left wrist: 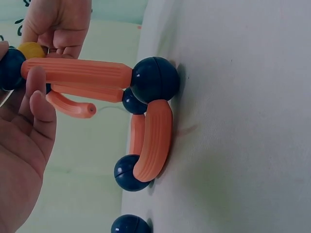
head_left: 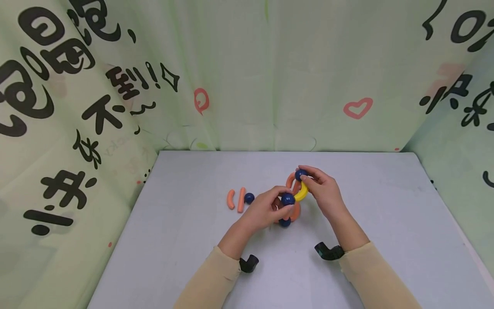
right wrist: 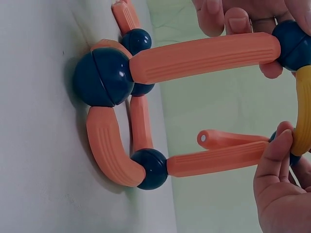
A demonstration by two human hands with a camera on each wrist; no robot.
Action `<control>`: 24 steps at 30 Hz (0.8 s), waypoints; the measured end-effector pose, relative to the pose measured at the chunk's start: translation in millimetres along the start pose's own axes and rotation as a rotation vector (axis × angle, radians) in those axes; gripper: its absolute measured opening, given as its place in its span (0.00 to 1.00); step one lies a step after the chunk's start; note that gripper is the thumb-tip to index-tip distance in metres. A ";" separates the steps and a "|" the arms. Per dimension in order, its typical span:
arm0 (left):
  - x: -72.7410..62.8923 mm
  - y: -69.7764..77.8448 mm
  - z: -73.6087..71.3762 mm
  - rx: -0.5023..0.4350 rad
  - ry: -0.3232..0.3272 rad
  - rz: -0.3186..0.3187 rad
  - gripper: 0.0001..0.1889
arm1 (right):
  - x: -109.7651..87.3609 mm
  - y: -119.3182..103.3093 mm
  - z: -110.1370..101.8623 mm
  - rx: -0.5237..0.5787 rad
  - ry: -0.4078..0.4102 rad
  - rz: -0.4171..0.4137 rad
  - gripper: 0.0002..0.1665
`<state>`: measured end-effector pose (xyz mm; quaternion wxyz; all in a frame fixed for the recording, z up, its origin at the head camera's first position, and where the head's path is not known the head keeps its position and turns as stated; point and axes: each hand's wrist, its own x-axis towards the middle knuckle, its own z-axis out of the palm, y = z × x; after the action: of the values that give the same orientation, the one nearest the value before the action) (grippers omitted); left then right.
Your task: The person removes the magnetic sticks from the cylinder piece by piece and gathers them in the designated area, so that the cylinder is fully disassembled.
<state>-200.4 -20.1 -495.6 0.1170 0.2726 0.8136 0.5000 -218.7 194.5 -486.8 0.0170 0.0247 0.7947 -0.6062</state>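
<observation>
A standing frame of ribbed orange rods (right wrist: 209, 56) and blue balls (right wrist: 103, 76) rises from the table. At its top, a curved yellow rod (head_left: 302, 191) links two blue balls. My left hand (head_left: 268, 207) pinches the nearer top ball (head_left: 287, 199) between thumb and fingers. The farther top ball (head_left: 301, 174) is held by my right hand (head_left: 324, 189), thumb and fingertips around it. From that ball's side juts an orange rod (left wrist: 73, 106) with a free end. Lower down, curved orange rods (left wrist: 154, 141) join balls along the table surface.
Left of the frame lie a short curved orange rod (head_left: 230, 199), a straight orange rod (head_left: 241, 200) and a loose blue ball (head_left: 249, 198). The white table (head_left: 185, 257) ends at printed curtains (head_left: 247, 86) behind and to both sides.
</observation>
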 end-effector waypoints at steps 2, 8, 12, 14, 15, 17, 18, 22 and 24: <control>-0.2 1.6 -0.1 0.013 0.004 -0.004 0.22 | 0.1 0.1 0.2 0.004 0.002 0.000 0.29; 2.3 10.1 3.2 0.200 0.049 0.045 0.21 | 0.3 0.4 0.9 0.009 0.008 -0.001 0.29; 8.0 15.3 8.2 0.316 0.095 0.057 0.17 | 0.0 0.4 0.4 0.021 0.015 -0.005 0.29; 9.4 17.2 10.1 0.322 0.106 0.047 0.14 | -0.1 0.4 0.5 0.033 0.016 -0.008 0.29; 9.9 17.5 10.8 0.316 0.111 0.042 0.12 | -0.2 0.4 0.5 0.037 0.015 -0.008 0.29; 10.0 18.0 11.7 0.306 0.113 0.033 0.11 | -0.1 0.8 0.8 0.045 0.009 -0.009 0.30; 9.8 18.3 11.9 0.300 0.112 0.033 0.11 | -0.2 0.9 0.8 0.047 0.005 -0.011 0.30; 9.1 18.2 12.0 0.290 0.114 0.039 0.10 | -0.1 0.8 -1.1 0.041 -0.002 -0.007 0.31; 8.2 17.9 11.8 0.281 0.115 0.041 0.11 | 0.2 0.8 -2.4 0.040 -0.007 -0.003 0.31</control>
<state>-195.9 -0.4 -484.8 0.0206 0.2739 0.8752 0.3983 -218.9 197.0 -487.0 0.0185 0.0216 0.7823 -0.6223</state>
